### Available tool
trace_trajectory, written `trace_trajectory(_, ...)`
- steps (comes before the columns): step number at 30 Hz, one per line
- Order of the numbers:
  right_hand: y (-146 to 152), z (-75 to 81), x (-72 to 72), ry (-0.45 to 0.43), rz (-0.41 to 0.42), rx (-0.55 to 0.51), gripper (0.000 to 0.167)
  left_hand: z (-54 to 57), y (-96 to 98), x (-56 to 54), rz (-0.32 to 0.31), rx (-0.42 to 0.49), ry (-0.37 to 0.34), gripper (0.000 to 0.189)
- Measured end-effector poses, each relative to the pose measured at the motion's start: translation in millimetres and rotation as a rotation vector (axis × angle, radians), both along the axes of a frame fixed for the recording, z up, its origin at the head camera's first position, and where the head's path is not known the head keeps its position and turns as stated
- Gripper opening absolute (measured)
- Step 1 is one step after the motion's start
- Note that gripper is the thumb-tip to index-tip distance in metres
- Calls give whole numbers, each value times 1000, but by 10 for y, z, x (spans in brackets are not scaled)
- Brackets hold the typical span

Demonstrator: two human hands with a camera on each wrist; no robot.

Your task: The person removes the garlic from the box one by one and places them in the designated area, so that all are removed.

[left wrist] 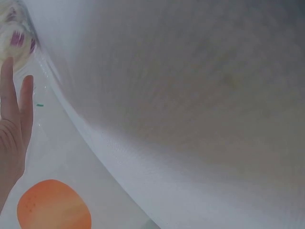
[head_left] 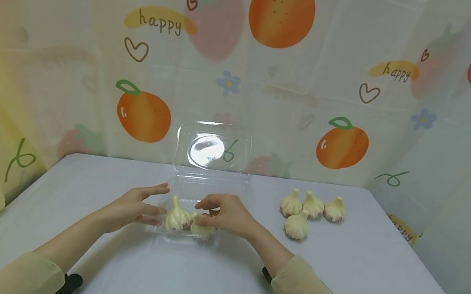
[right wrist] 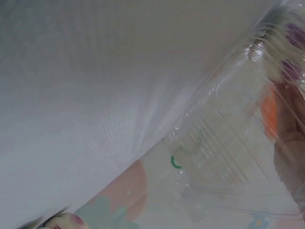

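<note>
A clear plastic clamshell box (head_left: 229, 187) lies on the table with its lid (head_left: 237, 162) raised at the back. Inside it a garlic bulb (head_left: 178, 217) stands stem up on the left. Beside that, my right hand (head_left: 229, 213) holds a second garlic bulb (head_left: 203, 230) low in the box, its fingers bent over the top and partly hiding it. The right wrist view shows that hand (right wrist: 290, 148) through the clear wall. My left hand (head_left: 134, 209) is at the box's left side with fingers extended and spread; its fingertips are right at the wall.
Several more garlic bulbs (head_left: 297, 225) sit in a group to the right on the white-covered table (head_left: 334, 283). A fruit-printed curtain (head_left: 290, 84) hangs just behind the table's back edge, close to the raised lid.
</note>
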State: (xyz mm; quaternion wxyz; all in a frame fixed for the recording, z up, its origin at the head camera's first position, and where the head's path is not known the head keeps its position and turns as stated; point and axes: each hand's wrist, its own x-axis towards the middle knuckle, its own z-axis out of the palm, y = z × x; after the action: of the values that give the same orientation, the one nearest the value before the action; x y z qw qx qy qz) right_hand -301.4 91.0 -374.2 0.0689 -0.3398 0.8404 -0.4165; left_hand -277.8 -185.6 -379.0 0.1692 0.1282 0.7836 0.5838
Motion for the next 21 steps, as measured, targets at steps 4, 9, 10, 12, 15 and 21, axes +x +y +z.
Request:
trace_trajectory(4,2,-6,0,23,3,35,35,-1,1,-3,4,6,-2,74)
trace_trajectory(9,9,-20,-8,51,11,91,31,6,10,1,7,8,-6,74)
trace_trajectory(10,10,-23,-8,59,14,103,30,9,10,4,2,3,-1,74)
trace_trajectory(12,14,-25,-4,68,21,118,29,8,14,5,4,1,-3,74)
trace_trajectory(15,16,-27,1,70,23,135,29,9,11,7,6,0,-1,74)
trace_trajectory(21,15,-27,8,43,21,149,29,10,3,7,2,10,-1,74)
